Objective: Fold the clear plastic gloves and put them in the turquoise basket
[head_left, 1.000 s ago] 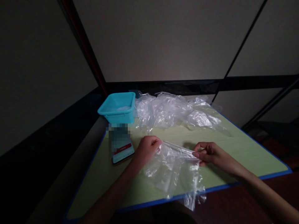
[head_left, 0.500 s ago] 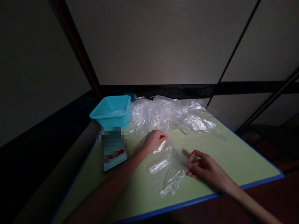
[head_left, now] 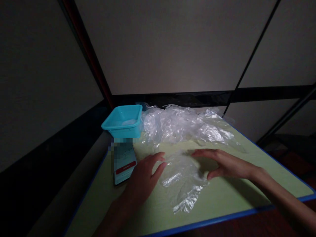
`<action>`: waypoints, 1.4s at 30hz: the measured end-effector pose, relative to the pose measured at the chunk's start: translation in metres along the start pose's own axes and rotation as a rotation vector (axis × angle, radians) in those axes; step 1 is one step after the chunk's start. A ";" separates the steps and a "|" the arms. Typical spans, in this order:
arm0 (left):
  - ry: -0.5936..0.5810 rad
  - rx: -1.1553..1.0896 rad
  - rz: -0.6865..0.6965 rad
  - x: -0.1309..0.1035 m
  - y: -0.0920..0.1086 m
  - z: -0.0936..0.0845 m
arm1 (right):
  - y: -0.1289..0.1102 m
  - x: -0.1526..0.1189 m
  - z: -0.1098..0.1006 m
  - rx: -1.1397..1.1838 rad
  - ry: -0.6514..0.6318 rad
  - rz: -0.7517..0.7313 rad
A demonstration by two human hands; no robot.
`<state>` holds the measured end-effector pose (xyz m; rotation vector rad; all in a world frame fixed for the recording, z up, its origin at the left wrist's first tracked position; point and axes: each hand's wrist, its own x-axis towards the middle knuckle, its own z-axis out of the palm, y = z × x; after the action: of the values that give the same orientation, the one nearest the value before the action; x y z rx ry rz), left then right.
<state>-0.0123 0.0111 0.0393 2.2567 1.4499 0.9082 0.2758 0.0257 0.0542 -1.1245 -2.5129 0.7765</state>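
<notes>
A clear plastic bag (head_left: 181, 177) lies crumpled on the pale green table (head_left: 237, 194), between my two hands. At its left edge is my left hand (head_left: 149, 171), thumb and fingers apart, with nothing held. On the other side my right hand (head_left: 222, 163) hovers with its fingers stretched out and its thumb spread, close to the bag's right edge. Whether either hand lightly touches the plastic I cannot tell. Behind the hands a large heap of clear plastic bags (head_left: 182, 123) covers the back of the table.
A turquoise plastic basket (head_left: 124, 131) stands at the back left with something whitish inside. In front of it lies a phone (head_left: 124, 166) with its screen lit, partly blurred out. A blue edge strip (head_left: 197, 225) borders the table. Light wall panels (head_left: 168, 49) rise behind.
Both hands have let go of the plastic bag and opened. My left hand has drawn back toward me, and the right has moved up beside the bag. The view has shifted slightly.
</notes>
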 end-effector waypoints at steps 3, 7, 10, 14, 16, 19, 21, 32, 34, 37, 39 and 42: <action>-0.013 -0.033 -0.107 -0.024 -0.011 0.001 | 0.011 0.020 0.002 -0.045 -0.129 -0.001; 0.046 -0.066 -0.213 -0.033 -0.020 0.005 | 0.017 0.034 0.003 -0.075 -0.220 0.056; 0.068 -0.079 -0.221 -0.032 -0.020 0.007 | 0.016 0.037 0.002 -0.104 -0.258 0.080; 0.051 -0.075 -0.200 -0.035 -0.021 0.007 | 0.015 0.037 0.002 -0.121 -0.301 0.081; 0.050 -0.068 -0.194 -0.037 -0.022 0.007 | 0.015 0.037 0.003 -0.120 -0.305 0.091; 0.061 -0.063 -0.186 -0.037 -0.022 0.006 | 0.016 0.033 0.007 -0.101 -0.307 0.104; 0.063 -0.060 -0.176 -0.037 -0.022 0.006 | 0.014 0.028 0.010 -0.083 -0.298 0.110; 0.039 -0.064 -0.159 -0.037 -0.019 0.005 | 0.004 0.009 0.017 -0.122 -0.211 -0.019; 0.033 -0.062 -0.159 -0.037 -0.019 0.005 | 0.008 0.014 0.019 -0.156 -0.239 -0.045; 0.019 -0.050 -0.152 -0.038 -0.021 0.004 | 0.015 0.018 0.024 -0.200 -0.280 -0.033; 0.007 -0.033 -0.142 -0.038 -0.023 0.005 | 0.018 0.018 0.026 -0.219 -0.283 -0.023; 0.022 0.016 -0.108 -0.035 -0.019 0.008 | 0.022 0.016 0.030 -0.226 -0.254 -0.026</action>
<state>-0.0301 -0.0111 0.0111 2.1632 1.5772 0.8938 0.2651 0.0387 0.0179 -1.1206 -2.8817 0.6787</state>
